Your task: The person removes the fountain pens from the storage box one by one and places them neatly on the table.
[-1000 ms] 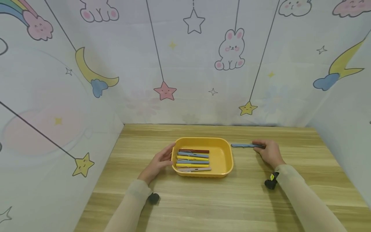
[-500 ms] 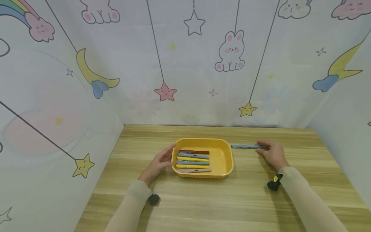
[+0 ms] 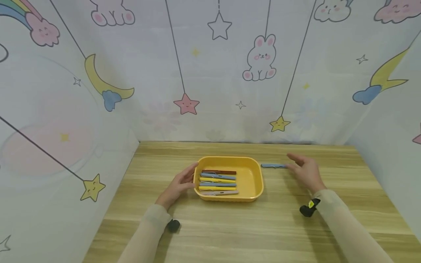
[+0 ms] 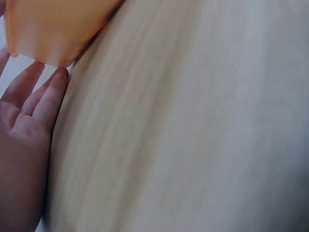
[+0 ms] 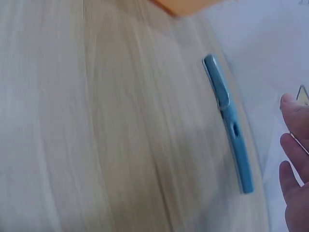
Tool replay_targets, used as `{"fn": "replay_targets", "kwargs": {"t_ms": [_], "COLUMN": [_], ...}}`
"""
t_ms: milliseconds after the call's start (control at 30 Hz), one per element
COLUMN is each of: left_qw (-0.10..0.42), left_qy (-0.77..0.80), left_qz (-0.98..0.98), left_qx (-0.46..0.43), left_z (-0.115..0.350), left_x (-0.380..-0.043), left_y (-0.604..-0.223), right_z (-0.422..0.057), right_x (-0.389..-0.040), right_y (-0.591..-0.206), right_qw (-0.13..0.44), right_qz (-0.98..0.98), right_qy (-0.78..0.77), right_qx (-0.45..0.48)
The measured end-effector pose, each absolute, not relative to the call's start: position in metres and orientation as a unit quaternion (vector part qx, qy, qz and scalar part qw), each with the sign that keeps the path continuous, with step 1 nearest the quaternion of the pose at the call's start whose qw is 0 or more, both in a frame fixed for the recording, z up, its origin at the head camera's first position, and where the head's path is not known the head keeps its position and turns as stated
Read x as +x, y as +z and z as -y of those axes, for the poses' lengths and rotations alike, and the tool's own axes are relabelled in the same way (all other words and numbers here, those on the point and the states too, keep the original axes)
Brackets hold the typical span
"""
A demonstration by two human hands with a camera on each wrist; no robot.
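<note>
A blue capped pen [image 3: 274, 166] with a clip lies on the wooden table, just right of the yellow plastic tray [image 3: 250, 179]. My right hand [image 3: 307, 172] hovers at the pen's right end, thumb and fingers spread, holding nothing. In the right wrist view the whole pen [image 5: 229, 123] shows, apart from the fingers [image 5: 292, 157]. Inside the tray's left part several pens lie side by side: a dark red one [image 3: 219, 172], blue ones, yellow ones [image 3: 217, 188] and a pinkish one [image 3: 219, 193]. My left hand [image 3: 177, 187] rests against the tray's left side, fingertips touching its wall.
The wooden table [image 3: 227, 230] reaches back to a white cloth wall [image 3: 213, 124] printed with stars and rabbits. Similar cloth stands at the left and right sides. A dark wrist camera [image 3: 308, 210] hangs under the right wrist.
My right hand first drew back slightly with its fingers at the blue pen's right end, then its fingers spread and let go. The pen and the left hand have stayed in place.
</note>
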State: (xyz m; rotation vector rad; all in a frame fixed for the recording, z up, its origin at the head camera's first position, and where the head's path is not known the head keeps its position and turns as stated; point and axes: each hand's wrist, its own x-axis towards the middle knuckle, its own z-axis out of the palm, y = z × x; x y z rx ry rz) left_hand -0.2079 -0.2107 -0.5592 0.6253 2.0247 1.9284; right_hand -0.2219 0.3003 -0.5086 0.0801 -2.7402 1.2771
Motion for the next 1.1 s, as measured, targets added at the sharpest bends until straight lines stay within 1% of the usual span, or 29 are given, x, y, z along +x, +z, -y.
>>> {"fn": "replay_targets", "kwargs": {"t_ms": [200,467,867,1100], "left_qw": [0.136,0.136,0.140,0.139], "left_qy": [0.667,0.664,0.658,0.659], "left_qz": [-0.701,-0.706,-0.712,-0.711], "left_qx": [0.214,0.208,0.202,0.201], "left_z": [0.211,0.210,0.210,0.209], "left_x": [-0.208,-0.208,-0.207,-0.207], "left_y": [-0.559,-0.558,-0.558,-0.557], "right_z": [-0.281,-0.259,-0.219,-0.197], "right_x": [-0.221,-0.222,-0.218,-0.217], "right_y": [-0.499,-0.489,-0.467,-0.455], "right_qw": [0.077,0.089,0.078,0.059], "right_qz": [0.898,0.883,0.861,0.857], "right_qy": [0.429,0.452,0.483,0.488], "right_qx": [0.066,0.093,0.140,0.154]}}
